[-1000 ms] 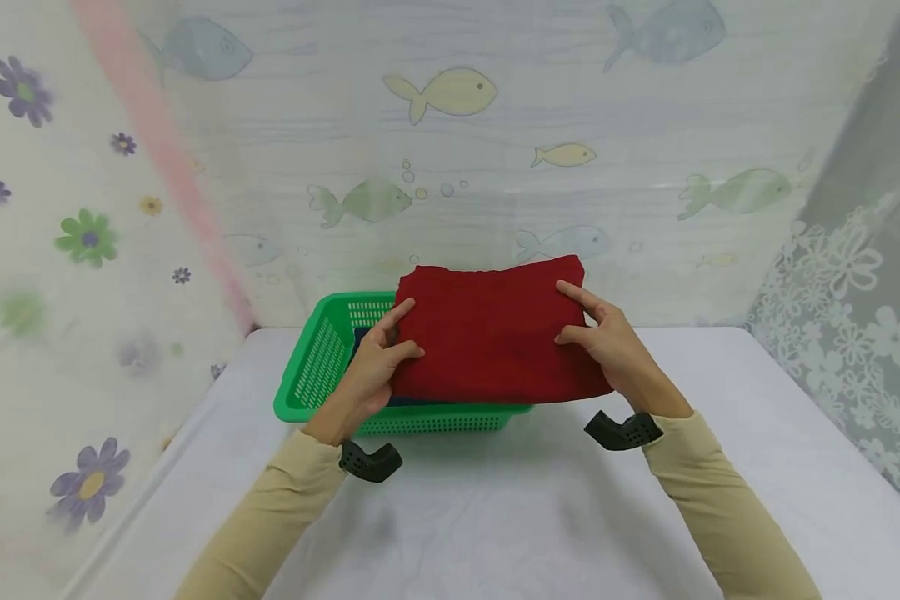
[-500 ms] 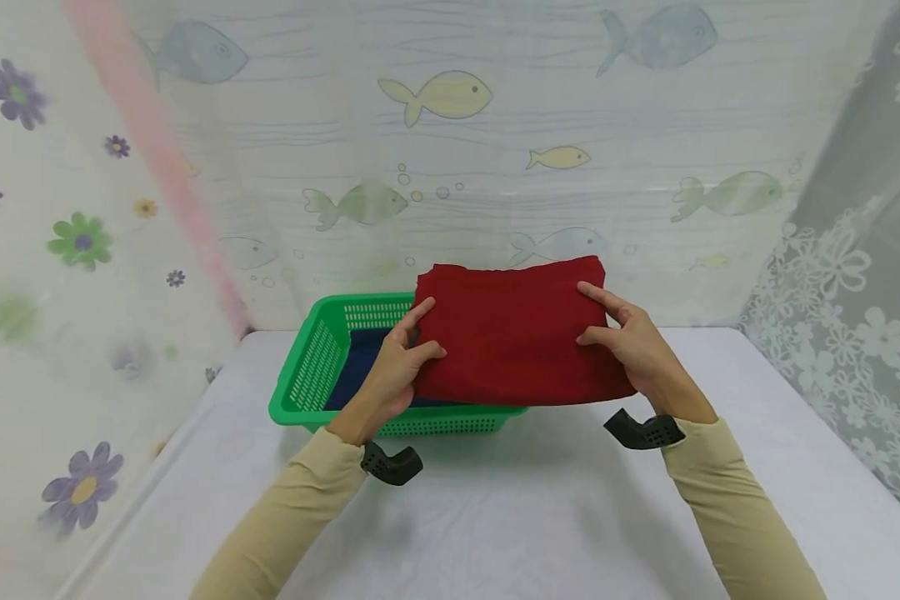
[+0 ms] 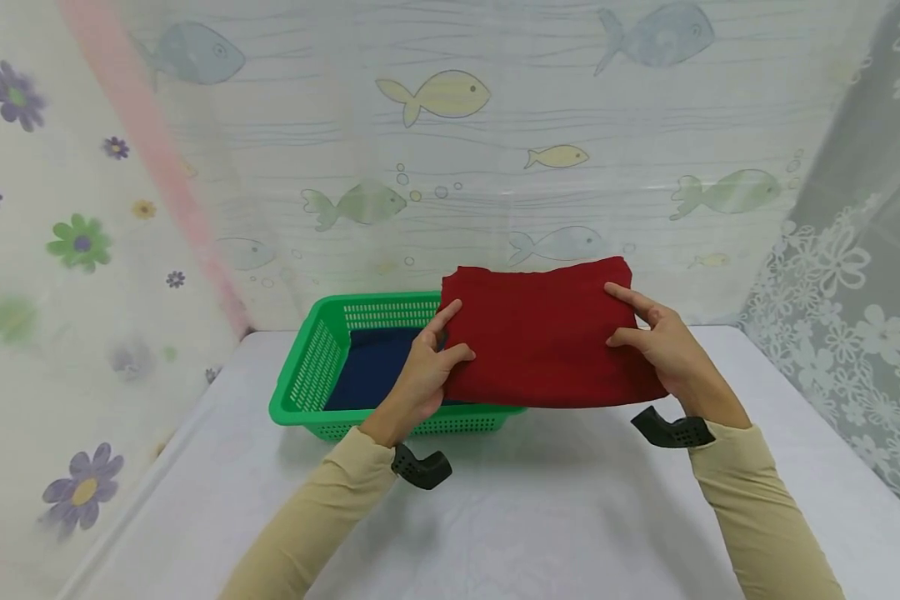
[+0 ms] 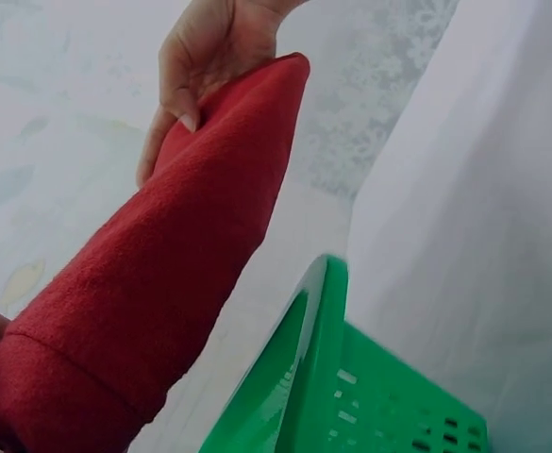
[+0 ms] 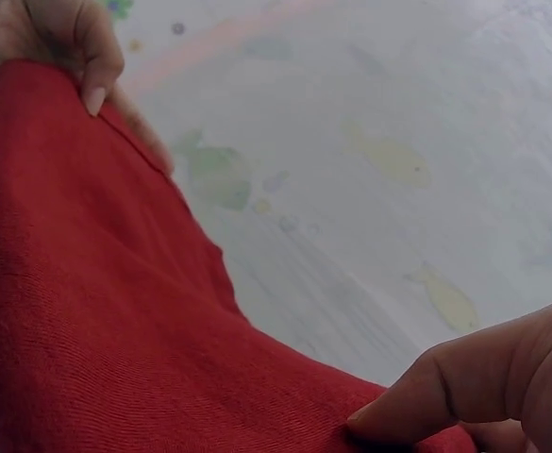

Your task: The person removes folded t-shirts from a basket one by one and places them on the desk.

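My left hand (image 3: pixel 420 379) pinches the folded red cloth (image 3: pixel 543 337) at its 9 o'clock edge; my right hand (image 3: pixel 663 346) pinches the 3 o'clock edge. The soft, fuzzy rectangle hangs above the green perforated basket (image 3: pixel 311 367), which holds dark blue fabric (image 3: pixel 371 367). White desk (image 3: pixel 555 508) lies open toward 6 o'clock.

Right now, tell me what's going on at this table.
A person holds a folded red cloth in both hands, the left hand pinching its left edge and the right hand its right edge. The cloth is lifted above the right part of a green plastic basket that sits on the white-covered table. A dark blue cloth lies inside the basket.
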{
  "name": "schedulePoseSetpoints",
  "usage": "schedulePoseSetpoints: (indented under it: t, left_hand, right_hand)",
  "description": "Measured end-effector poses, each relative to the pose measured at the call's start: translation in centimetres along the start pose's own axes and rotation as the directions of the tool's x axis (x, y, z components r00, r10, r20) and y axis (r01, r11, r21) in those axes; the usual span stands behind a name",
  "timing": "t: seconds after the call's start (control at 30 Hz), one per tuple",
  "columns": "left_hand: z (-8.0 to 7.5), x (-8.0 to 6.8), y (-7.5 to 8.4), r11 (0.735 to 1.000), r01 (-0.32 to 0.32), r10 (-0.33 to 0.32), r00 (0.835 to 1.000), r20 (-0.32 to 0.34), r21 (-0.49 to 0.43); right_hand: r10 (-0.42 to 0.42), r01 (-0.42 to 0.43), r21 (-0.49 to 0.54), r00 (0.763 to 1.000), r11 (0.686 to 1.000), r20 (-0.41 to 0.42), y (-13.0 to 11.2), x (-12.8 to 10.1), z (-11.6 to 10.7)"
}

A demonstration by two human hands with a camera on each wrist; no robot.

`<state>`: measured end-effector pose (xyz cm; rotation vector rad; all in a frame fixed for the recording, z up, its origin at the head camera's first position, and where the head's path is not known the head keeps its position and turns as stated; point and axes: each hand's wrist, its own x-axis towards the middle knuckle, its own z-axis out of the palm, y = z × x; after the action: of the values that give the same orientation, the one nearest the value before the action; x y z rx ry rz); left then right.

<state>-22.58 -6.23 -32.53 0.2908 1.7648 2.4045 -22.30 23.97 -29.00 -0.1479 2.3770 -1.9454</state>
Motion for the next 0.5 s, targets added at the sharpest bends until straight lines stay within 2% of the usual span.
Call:
schedulePoseSetpoints:
  t: [0.17,0.5]
  left_hand:
    - [1.2,0.3,-0.5,1.000,0.009,-0.009,1.000,0.009,-0.018]
    - [3.4,0.9,-1.1,0.999,-0.002,0.005,0.999,0.048,-0.053]
  right_hand:
    - [0.001,-0.002,-0.031,1.000,1.000,-0.018,0.3,-0.4,-1.1]
    - [0.007,-0.008,-0.025,0.999,1.000,-0.042,1.0,-0.9,-3.4]
